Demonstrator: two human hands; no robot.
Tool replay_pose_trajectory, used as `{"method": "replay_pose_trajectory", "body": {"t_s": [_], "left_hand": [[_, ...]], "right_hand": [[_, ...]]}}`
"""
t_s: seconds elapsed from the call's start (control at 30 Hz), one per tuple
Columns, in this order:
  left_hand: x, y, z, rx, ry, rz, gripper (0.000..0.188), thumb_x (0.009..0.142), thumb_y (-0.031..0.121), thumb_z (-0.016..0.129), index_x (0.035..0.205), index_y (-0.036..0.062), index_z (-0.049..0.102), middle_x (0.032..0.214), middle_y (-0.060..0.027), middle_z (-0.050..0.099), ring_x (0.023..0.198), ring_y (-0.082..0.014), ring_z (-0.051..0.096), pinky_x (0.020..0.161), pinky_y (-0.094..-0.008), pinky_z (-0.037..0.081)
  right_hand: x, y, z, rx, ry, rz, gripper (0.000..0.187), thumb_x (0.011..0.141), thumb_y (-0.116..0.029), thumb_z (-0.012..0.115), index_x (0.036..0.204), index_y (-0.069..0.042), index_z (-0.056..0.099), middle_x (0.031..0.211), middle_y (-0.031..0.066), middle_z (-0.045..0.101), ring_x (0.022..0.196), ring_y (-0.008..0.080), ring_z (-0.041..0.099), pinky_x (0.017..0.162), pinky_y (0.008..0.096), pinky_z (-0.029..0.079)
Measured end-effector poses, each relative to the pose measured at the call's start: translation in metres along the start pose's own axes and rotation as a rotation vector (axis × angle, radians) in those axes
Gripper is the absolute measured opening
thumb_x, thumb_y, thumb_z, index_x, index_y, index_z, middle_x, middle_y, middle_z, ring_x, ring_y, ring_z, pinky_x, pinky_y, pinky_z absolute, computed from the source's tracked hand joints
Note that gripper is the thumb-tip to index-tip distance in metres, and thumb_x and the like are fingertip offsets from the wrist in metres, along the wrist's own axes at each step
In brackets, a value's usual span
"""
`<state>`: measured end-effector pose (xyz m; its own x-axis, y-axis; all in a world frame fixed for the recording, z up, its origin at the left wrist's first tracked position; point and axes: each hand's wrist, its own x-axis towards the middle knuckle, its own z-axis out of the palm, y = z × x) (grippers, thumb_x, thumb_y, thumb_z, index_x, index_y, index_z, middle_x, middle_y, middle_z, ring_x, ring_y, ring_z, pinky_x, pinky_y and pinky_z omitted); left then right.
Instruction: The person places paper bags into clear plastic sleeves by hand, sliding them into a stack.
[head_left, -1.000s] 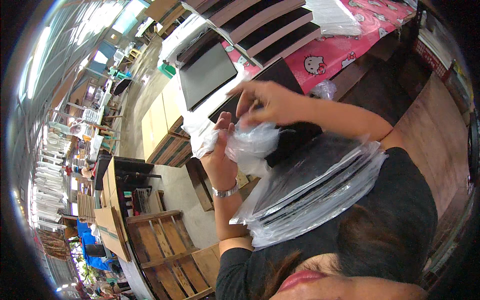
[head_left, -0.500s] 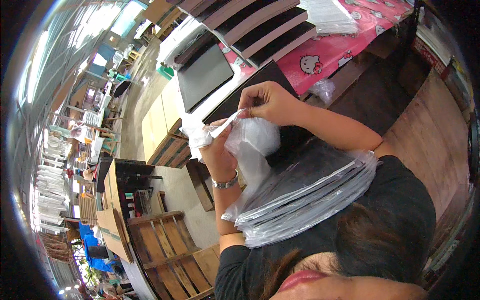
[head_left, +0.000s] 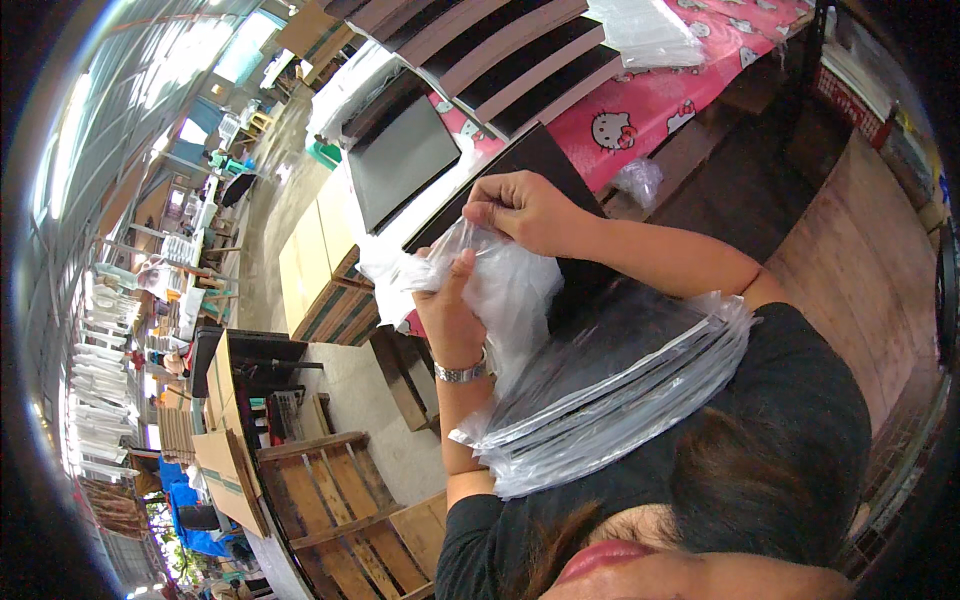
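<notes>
Thin, see-through plastic bag (head_left: pixel 512 285) hangs crumpled between my hands. My left hand (head_left: pixel 448 312), with a metal watch at its wrist, grips the bag's edge, thumb up. Just above it, my right hand (head_left: pixel 525 210) pinches another part of the film between thumb and curled fingers. A stack of flat black pieces in plastic sleeves (head_left: pixel 620 390) lies close to my chest, under the forearms. Beyond my hands a flat black panel (head_left: pixel 405 165) rests on the table, and a second black panel (head_left: pixel 540 165) lies partly behind my right hand.
Stacked black boards with pale pinkish edges (head_left: pixel 500 60) stand on a pink patterned tablecloth (head_left: pixel 650 110). White plastic sheets (head_left: pixel 650 30) lie behind them. Cardboard boxes (head_left: pixel 320 250) are stacked at the left, a slatted wooden pallet (head_left: pixel 330 500) nearer.
The folded white strip between my hands has given way to film drawn up between my fingers. My left hand has shifted slightly down and right; the right hand moved slightly left.
</notes>
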<state>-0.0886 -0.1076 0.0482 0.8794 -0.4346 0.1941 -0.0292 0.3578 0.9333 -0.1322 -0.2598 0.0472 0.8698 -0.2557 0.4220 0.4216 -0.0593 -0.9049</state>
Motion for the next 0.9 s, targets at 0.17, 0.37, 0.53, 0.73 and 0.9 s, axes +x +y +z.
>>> {"method": "replay_pose_trajectory", "body": {"t_s": [0.17,0.37,0.53,0.73,0.9], "left_hand": [[0.001,-0.004,-0.004,0.028,0.023,0.022,0.027,0.073,0.003,0.071,0.095,0.0049,0.055,0.082,-0.0003,0.057,0.07,-0.0092,0.052,0.064,-0.0236,0.042],[-0.009,-0.01,-0.012,0.075,-0.148,-0.084,0.02,0.079,0.014,0.07,0.092,0.0055,0.056,0.081,0.002,0.057,0.07,-0.0062,0.05,0.06,-0.021,0.038],[-0.008,-0.002,-0.022,0.002,-0.206,-0.079,0.02,0.083,0.023,0.065,0.091,0.008,0.053,0.077,0.0021,0.055,0.068,-0.0067,0.049,0.058,-0.0219,0.038],[0.01,0.017,-0.118,-0.127,-0.027,0.017,0.033,0.086,0.044,0.059,0.088,0.0113,0.052,0.079,-0.0005,0.058,0.065,-0.0115,0.055,0.058,-0.0286,0.047],[-0.007,-0.049,-0.168,0.209,-0.431,-0.558,0.03,0.077,0.027,0.07,0.097,0.0064,0.06,0.087,0.0002,0.06,0.071,-0.0124,0.056,0.063,-0.0308,0.048]], "right_hand": [[0.007,0.003,-0.012,-0.335,0.05,-0.283,0.011,0.086,-0.012,0.062,0.083,-0.002,0.064,0.074,0.0044,0.062,0.071,0.0075,0.055,0.064,0.0231,0.045],[-0.006,-0.001,0.0,0.296,0.027,0.13,0.012,0.086,-0.014,0.063,0.083,-0.003,0.065,0.073,-0.0006,0.061,0.067,0.005,0.054,0.06,0.0208,0.044],[-0.012,-0.014,0.003,0.216,-0.155,0.28,0.022,0.09,-0.021,0.058,0.073,-0.008,0.055,0.06,-0.0073,0.045,0.052,0.0021,0.039,0.045,0.0197,0.031],[-0.027,-0.019,-0.014,-0.114,-1.237,0.161,0.01,0.082,-0.007,0.06,0.088,-0.002,0.066,0.08,0.0052,0.064,0.073,0.014,0.06,0.068,0.0285,0.047],[-0.012,-0.018,-0.069,0.857,-0.285,0.097,0.012,0.079,-0.014,0.067,0.084,-0.006,0.06,0.084,0.0067,0.062,0.079,0.0167,0.062,0.072,0.031,0.051]]}}
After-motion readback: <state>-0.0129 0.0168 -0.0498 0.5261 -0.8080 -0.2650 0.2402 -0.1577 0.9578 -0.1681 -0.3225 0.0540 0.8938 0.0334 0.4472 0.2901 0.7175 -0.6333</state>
